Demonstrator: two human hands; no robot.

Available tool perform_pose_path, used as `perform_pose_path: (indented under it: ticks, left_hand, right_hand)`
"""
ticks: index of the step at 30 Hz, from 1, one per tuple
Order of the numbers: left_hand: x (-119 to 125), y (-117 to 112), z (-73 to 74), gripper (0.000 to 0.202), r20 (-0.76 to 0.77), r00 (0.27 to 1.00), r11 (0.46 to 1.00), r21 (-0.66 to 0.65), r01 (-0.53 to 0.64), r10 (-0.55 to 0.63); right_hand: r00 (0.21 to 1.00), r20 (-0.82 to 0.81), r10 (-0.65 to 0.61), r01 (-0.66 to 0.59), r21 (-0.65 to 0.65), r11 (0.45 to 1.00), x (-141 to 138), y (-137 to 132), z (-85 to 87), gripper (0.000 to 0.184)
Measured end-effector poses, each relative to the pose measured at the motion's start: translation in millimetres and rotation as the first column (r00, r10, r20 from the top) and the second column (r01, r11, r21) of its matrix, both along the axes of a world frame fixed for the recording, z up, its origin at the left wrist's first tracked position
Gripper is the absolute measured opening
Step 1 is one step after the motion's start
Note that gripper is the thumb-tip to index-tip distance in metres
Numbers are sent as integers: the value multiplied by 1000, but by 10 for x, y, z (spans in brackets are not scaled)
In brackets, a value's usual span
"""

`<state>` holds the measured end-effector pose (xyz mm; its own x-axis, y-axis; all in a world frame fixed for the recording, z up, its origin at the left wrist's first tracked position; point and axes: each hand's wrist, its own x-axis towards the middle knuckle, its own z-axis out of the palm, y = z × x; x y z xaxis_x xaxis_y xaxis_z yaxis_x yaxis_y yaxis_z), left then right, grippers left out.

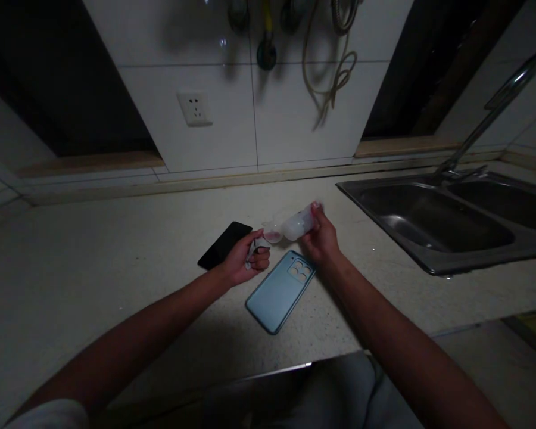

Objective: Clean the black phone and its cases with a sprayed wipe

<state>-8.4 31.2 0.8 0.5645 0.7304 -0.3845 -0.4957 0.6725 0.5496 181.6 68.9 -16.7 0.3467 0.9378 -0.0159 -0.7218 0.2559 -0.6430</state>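
Note:
My right hand (322, 239) is closed around a small clear bottle (295, 226), tipped on its side with its mouth pointing left. My left hand (245, 257) is closed on a small pale cloth or wipe (255, 247), held right at the bottle's mouth. A light blue phone (280, 291) lies back up on the counter just below both hands. A black phone (224, 244) lies flat behind my left hand, partly covered by it.
A pale stone counter (116, 268) runs under everything. A steel double sink (438, 223) with a tall tap (486, 119) sits at the right. The tiled wall behind has a socket (195, 108) and a hanging cord (335, 77).

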Motion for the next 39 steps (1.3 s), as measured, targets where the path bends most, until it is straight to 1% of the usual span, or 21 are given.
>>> perform_pose_path:
  ticks: [3, 5, 7, 9, 12, 16, 18, 21, 24, 26, 30, 34, 39]
  left_hand:
    - [-9, -3, -8, 39, -23, 999, 999, 28, 33, -32]
    - [-10, -4, -21, 39, -45, 997, 997, 47, 60, -58]
    - [-8, -3, -32, 39, -60, 996, 997, 53, 64, -61]
    - [-5, 1, -36, 38, -63, 997, 998, 40, 46, -43]
    - [2, 10, -36, 36, -65, 998, 1000, 19, 21, -19]
    - [8, 21, -44, 30, -81, 997, 999, 30, 22, -19]
    - [5, 24, -51, 24, -80, 997, 999, 39, 18, -14]
    - [-5, 25, -60, 17, -82, 997, 999, 51, 2, 2]
    - [-7, 20, -57, 16, -91, 996, 999, 44, 1, 3]
    - [1, 13, -51, 16, -96, 995, 999, 43, -11, 15]
    - [14, 4, -59, 14, -100, 992, 996, 48, -77, 82]
    - [11, 11, -95, 14, -111, 989, 995, 43, -95, 99]
    - [13, 6, -102, 13, -123, 989, 996, 52, -76, 82]
  right_hand:
    - [976, 187, -113, 117, -9, 993, -33, -56, 38, 51]
    - [925, 334, -181, 182, 26, 983, -73, -115, 67, 56]
    - [861, 461, -216, 183, 116, 976, -126, -184, 96, 61]
    - [818, 527, -233, 147, 200, 969, -177, -252, 121, 61]
    - [785, 567, -252, 110, 272, 956, -221, -334, 144, 59]
    - [756, 600, -261, 83, 308, 948, -238, -409, 148, 58]
    - [756, 602, -257, 75, 309, 948, -250, -438, 149, 61]
    - [776, 586, -232, 54, 306, 951, -270, -470, 158, 64]
    - [779, 586, -223, 34, 316, 948, -272, -488, 159, 63]
    - [761, 605, -236, 8, 354, 935, -269, -496, 145, 62]
    - [721, 646, -251, -101, 457, 884, -295, -510, 99, 59]
    - [683, 699, -212, -178, 441, 879, -338, -520, 76, 56]
    - [646, 728, -229, -198, 449, 871, -323, -508, 50, 51]
